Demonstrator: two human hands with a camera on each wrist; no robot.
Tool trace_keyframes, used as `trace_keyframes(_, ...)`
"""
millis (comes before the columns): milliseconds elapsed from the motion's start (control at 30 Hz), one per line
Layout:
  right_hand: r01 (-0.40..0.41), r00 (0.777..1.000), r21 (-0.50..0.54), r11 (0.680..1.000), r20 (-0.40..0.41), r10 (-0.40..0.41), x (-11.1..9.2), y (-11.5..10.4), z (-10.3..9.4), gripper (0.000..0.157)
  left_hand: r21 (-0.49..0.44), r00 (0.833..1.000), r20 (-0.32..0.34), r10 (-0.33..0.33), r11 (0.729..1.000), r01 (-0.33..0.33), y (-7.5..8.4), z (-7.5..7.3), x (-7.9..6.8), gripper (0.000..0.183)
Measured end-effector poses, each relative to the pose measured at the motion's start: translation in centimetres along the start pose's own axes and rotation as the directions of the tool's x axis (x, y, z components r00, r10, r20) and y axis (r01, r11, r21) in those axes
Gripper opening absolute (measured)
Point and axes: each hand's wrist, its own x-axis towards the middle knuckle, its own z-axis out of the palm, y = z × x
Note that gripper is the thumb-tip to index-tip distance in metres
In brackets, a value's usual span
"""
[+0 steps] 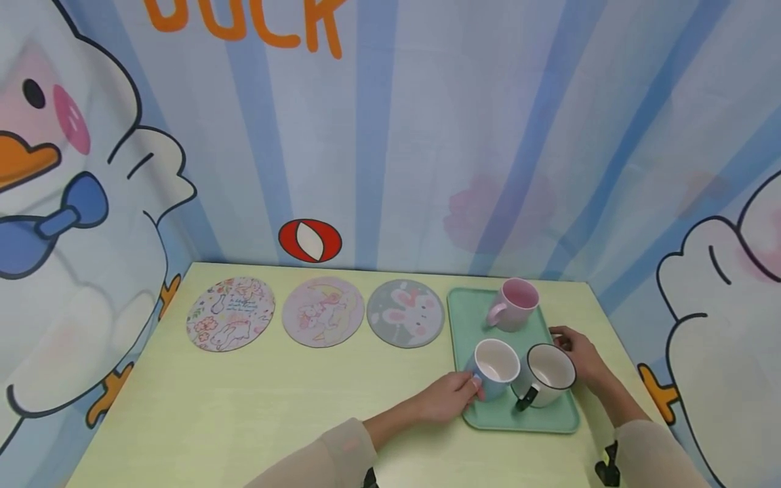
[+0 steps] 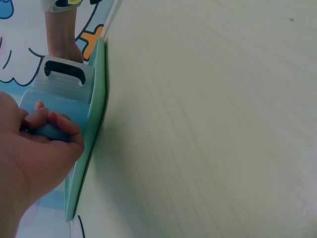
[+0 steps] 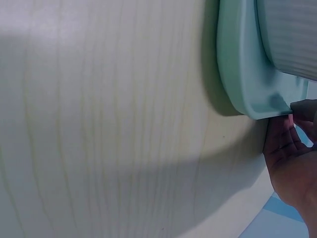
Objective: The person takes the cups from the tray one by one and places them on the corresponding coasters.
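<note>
My left hand (image 1: 448, 398) grips the handle of a light blue mug (image 1: 495, 388) with a white inside; the left wrist view shows the fingers (image 2: 62, 124) curled round that handle. The blue mug stands upright at the left side of a mint green tray (image 1: 518, 423). At the tray's right edge, my right hand (image 1: 582, 356) pinches the rim, thumb above and fingers below in the right wrist view. Beside the blue mug is a white mug (image 1: 555, 393) with a black rim and black handle. Further back on the tray stands a pink mug (image 1: 515, 312), its handle turned left.
Left of the tray, three round printed coasters lie in a row along the back of the pale yellow table (image 1: 256, 413): a grey rabbit one (image 1: 405, 314), a pink one (image 1: 323, 312) and a floral one (image 1: 230, 314). A cartoon-printed curtain (image 1: 421, 156) hangs behind.
</note>
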Motion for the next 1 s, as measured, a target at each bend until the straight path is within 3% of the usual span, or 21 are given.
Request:
trace_keyframes(233, 0.010, 1.000, -0.006, 1.000, -0.005, -0.010, 0.0, -0.2, -0.2, 0.035, 0.082, 0.997, -0.071, 0.006, 0.997, 0.000, 0.3, -0.5, 0.4, 0.041)
trace_keyframes(533, 0.012, 1.000, 0.004, 1.000, 0.001, -0.012, -0.3, -0.1, 0.0, 0.036, 0.092, 0.988, -0.144, 0.058, 0.995, -0.045, -0.4, -0.4, 0.2, 0.039)
trace_keyframes(1000, 0.012, 1.000, 0.030, 0.999, 0.007, -0.013, -0.3, -0.2, 0.2, 0.040, 0.096, 0.980, -0.180, 0.088, 0.993, -0.071, 1.5, -2.6, -1.1, 0.035)
